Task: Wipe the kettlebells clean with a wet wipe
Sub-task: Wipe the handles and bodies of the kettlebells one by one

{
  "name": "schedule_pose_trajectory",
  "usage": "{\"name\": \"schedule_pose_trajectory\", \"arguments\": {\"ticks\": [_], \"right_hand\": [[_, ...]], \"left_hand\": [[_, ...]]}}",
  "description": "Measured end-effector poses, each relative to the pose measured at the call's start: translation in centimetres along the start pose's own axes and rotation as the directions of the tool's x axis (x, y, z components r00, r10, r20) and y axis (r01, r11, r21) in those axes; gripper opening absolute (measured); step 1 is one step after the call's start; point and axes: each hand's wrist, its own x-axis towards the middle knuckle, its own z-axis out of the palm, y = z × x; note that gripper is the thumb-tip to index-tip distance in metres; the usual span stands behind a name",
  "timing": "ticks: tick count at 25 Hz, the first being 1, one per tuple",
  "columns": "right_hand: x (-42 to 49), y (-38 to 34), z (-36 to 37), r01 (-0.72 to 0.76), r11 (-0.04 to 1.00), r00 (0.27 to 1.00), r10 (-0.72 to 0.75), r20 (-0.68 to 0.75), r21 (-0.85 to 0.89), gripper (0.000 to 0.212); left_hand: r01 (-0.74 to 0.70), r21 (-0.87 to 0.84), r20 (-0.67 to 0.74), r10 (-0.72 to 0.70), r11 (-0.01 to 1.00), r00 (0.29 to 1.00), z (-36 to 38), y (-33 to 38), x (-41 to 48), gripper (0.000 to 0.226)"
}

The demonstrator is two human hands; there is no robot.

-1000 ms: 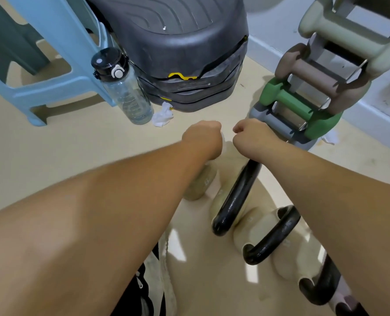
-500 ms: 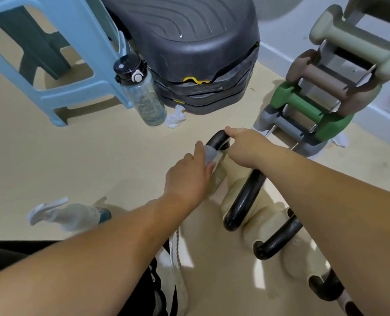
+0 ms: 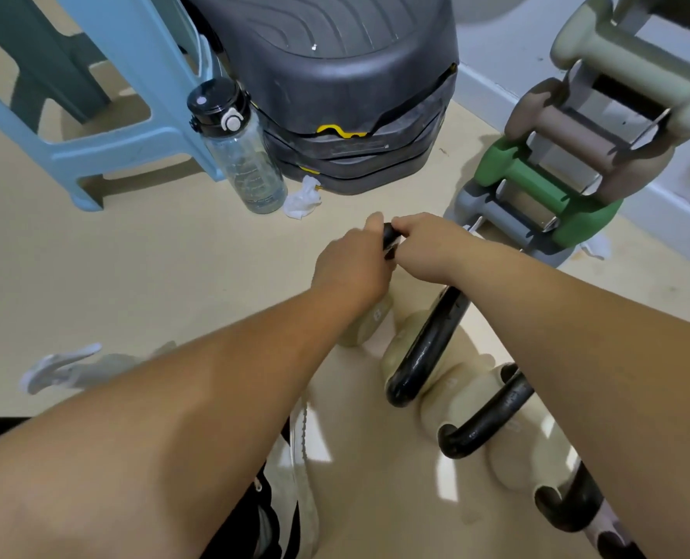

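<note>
Beige floor carries a row of cream-bodied kettlebells with black loop handles, running from the middle of the floor toward its near right corner, with a grey step platform [image 3: 335,94] and a clear plastic water bottle with a black cap [image 3: 240,155] toward the far edge. Both hands meet at the top of the farthest kettlebell's black handle [image 3: 428,349], whose long axis slants from its upper end between the hands down toward the person. The left hand [image 3: 351,264] is curled around that upper end with what seems a scrap of white wet wipe [image 3: 391,248] pinched beneath the fingers, though little of it shows. The right hand [image 3: 428,248] is closed on the same bar just beside it, apparently steadying it. Neither hand is nearer; they touch. The unwiped length seems to lie below them, so the left hand would probably slide down along the bar.
</note>
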Motion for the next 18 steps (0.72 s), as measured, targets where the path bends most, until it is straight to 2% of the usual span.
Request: {"name": "schedule_pose_trajectory", "arguments": {"ticks": [3,7,8,9,10,12,13,14,16,18], "right_hand": [[0.2,0.2,0.7,-0.022,1.0,1.0,0.022,-0.019,-0.019,0.045],[-0.6,-0.1,1.3,0.023,0.997,0.998,-0.027,-0.052,-0.078,0.036],[-0.9,-0.3,1.6,0.053,0.995,0.995,-0.06,-0.076,-0.087,0.034],[-1.3,-0.6,1.9,0.085,0.99,0.992,-0.095,-0.088,-0.109,0.034],[-1.5,-0.7,2.1,0.116,0.983,0.988,-0.129,-0.084,-0.142,0.036],[-1.8,-0.8,2.4,0.153,0.964,0.984,-0.169,-0.056,-0.218,0.037],[-1.8,-0.9,2.3,0.155,0.958,0.984,-0.17,-0.043,-0.242,0.038],[-1.7,-0.9,2.2,0.152,0.954,0.985,-0.167,-0.037,-0.257,0.039],[-1.4,-0.9,2.0,0.131,0.952,0.987,-0.151,-0.053,-0.276,0.037],[-1.1,-0.9,2.0,0.125,0.946,0.982,-0.16,-0.097,-0.298,0.034]], "left_hand": [[0.075,-0.154,-0.035,-0.081,0.985,0.996,0.4,-2.8,-4.6,0.069],[0.18,-0.362,0.161,-0.129,0.915,0.978,0.4,-4.7,-7.3,0.106],[0.181,-0.397,0.151,-0.131,0.9,0.98,-0.1,-4.8,-7.4,0.115],[0.152,-0.393,0.077,-0.132,0.907,0.988,-0.7,-4.9,-7.5,0.117],[0.11,-0.364,-0.033,-0.131,0.925,0.991,-0.9,-5.0,-7.8,0.11],[0.039,-0.302,-0.2,-0.104,0.952,0.974,-0.6,-5.0,-9.2,0.073],[0.037,-0.289,-0.181,-0.093,0.957,0.979,0.1,-4.8,-10.1,0.056],[0.059,-0.284,-0.128,-0.099,0.957,0.987,0.7,-4.5,-10.7,0.049],[0.114,-0.201,-0.084,-0.133,0.973,0.988,2.0,-3.8,-10.8,0.049],[0.141,-0.116,-0.114,-0.154,0.983,0.982,1.7,-3.3,-8.8,0.039]]}}
